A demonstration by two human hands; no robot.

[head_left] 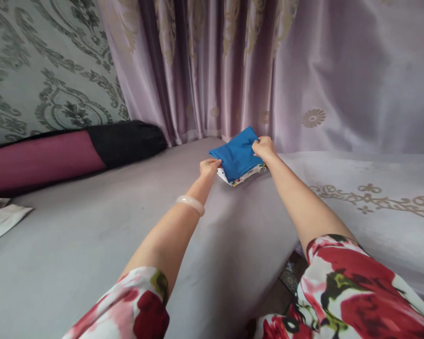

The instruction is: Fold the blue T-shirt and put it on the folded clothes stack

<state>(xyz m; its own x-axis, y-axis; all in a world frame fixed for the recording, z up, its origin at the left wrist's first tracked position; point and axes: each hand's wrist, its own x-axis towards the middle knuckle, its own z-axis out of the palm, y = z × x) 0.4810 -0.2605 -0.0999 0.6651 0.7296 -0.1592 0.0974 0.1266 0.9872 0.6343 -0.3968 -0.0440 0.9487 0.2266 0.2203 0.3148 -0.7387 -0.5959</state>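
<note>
A folded blue cloth (236,153) is held between my two hands near the far end of the grey bed surface. My left hand (209,166) pinches its left edge, thumb pressed against the fabric. On the opposite side, my right hand (265,148) grips the right edge with curled fingers. Directly beneath the blue cloth lies a white cloth with a colourful print (249,175), showing only along the near edge. Whether my fingers also hold this white cloth, I cannot tell.
A long maroon and black bolster (56,155) lies along the patterned wall at left. Pale fabric (5,217) sits at the left edge. Purple curtains (205,70) hang behind the grey bed (127,226). White embroidered fabric (367,195) spreads at right, beside a dark gap.
</note>
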